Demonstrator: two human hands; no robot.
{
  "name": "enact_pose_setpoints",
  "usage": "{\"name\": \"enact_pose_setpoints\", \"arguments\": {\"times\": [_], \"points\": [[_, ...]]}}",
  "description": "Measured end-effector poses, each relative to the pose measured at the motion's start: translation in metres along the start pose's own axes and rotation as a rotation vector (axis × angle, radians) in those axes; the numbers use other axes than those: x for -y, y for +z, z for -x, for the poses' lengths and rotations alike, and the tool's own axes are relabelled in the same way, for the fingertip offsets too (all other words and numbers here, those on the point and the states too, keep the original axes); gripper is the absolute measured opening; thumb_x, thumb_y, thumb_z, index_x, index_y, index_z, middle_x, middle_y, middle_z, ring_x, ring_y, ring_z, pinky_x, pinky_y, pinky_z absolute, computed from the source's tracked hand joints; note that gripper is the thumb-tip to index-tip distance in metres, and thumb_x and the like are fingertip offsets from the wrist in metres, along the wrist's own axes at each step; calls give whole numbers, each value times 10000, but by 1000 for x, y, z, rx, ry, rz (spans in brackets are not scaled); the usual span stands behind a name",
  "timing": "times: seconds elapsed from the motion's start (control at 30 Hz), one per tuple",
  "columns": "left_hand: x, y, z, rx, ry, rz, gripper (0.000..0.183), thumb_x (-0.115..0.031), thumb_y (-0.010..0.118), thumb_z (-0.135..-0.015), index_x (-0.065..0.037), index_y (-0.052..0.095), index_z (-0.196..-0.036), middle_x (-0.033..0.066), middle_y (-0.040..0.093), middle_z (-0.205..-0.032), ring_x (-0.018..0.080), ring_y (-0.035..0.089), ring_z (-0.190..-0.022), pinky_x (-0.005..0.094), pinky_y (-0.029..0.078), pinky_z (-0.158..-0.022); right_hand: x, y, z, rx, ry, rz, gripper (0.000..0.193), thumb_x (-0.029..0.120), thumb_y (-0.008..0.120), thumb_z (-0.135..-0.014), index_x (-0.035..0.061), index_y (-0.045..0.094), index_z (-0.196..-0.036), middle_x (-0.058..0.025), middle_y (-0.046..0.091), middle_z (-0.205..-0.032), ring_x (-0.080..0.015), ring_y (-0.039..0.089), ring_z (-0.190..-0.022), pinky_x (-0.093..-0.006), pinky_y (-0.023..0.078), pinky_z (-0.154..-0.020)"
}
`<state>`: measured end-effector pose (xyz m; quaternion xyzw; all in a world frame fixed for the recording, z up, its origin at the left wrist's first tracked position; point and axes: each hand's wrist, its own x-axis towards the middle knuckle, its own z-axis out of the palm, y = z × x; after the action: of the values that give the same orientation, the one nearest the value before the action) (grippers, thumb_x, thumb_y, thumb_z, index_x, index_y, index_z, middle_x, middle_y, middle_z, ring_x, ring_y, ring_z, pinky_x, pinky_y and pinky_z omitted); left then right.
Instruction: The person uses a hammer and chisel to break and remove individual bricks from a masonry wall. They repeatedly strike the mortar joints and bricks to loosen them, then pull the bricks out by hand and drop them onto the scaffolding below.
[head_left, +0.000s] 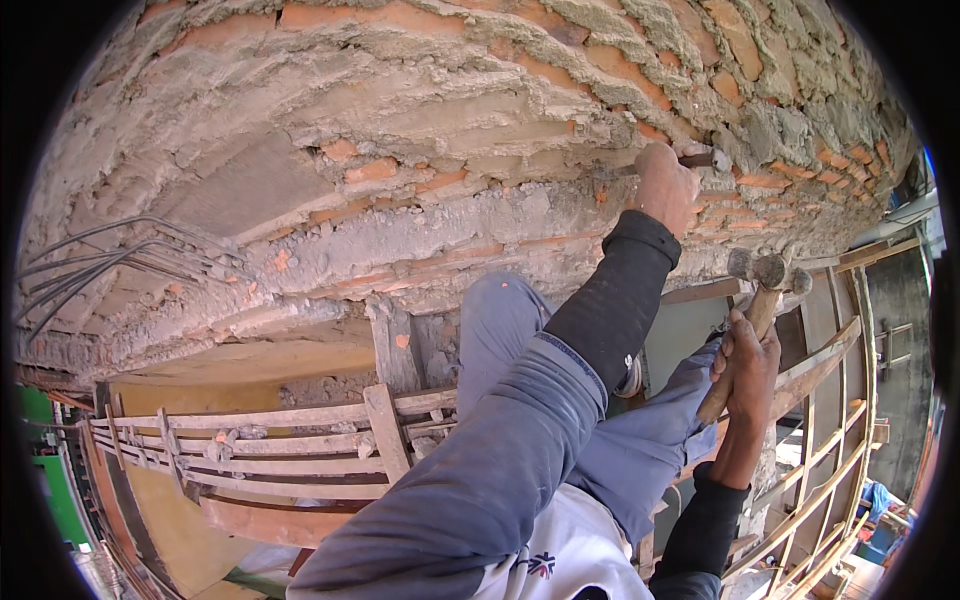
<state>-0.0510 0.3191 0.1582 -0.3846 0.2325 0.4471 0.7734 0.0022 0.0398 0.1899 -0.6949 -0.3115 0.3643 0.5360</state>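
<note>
My left hand (665,188) reaches up to the rough wall (430,120) with its fingers closed around a metal chisel (697,160). The thick, blunt end of the chisel sticks out to the right of the fist. Its other end points left toward the mortar and is hard to make out. Lower and to the right, my right hand (752,365) grips the wooden handle of a hammer (765,305). The steel hammer head is upright above the hand, apart from the chisel.
Bent steel bars (110,260) jut from the concrete at the left. Below the ledge runs a wooden slat platform (290,435) with rubble bits on it. A wooden ladder-like frame (815,450) stands at the right, and my bent knees (500,315) are close to the wall.
</note>
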Motion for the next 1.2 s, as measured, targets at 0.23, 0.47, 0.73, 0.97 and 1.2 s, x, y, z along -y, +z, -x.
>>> {"name": "enact_pose_setpoints", "arguments": {"times": [0.23,0.47,0.73,0.97,1.2], "points": [[-14,-178,-13,363,57,-373,300,-380,519,-1011,-160,501,-808,-64,433,-637,84,399,-497,260,332,-422,-93,-13,46,89,209,21,151,139,581,-931,35,489,-874,-23,481,-600,-123,489,-405,-265,411,-355],[-15,-167,36,208,156,-741,350,-441,410,-1048,-155,481,-858,-61,392,-624,83,327,-465,232,271,-396,-126,-19,57,34,288,-84,162,152,592,-927,37,486,-887,-23,482,-604,-125,490,-409,-269,421,-356],[-113,-184,24,204,375,-588,362,-444,383,-1053,-136,454,-876,-46,380,-641,79,309,-460,251,231,-368,-142,-26,59,31,345,-123,159,161,587,-933,44,484,-908,-22,477,-609,-129,487,-409,-273,430,-353],[-82,-179,25,180,422,-770,360,-473,377,-1038,-148,410,-887,-38,351,-630,84,310,-450,247,235,-372,-163,-18,61,30,390,-188,173,181,598,-938,49,487,-927,-27,479,-607,-130,483,-400,-276,438,-343],[-55,-221,35,116,305,-1171,402,-490,378,-1035,-151,415,-822,-52,338,-588,74,294,-410,257,218,-339,-165,-11,62,70,433,-156,165,181,599,-936,45,506,-925,-27,486,-609,-133,484,-401,-278,437,-346]]}}
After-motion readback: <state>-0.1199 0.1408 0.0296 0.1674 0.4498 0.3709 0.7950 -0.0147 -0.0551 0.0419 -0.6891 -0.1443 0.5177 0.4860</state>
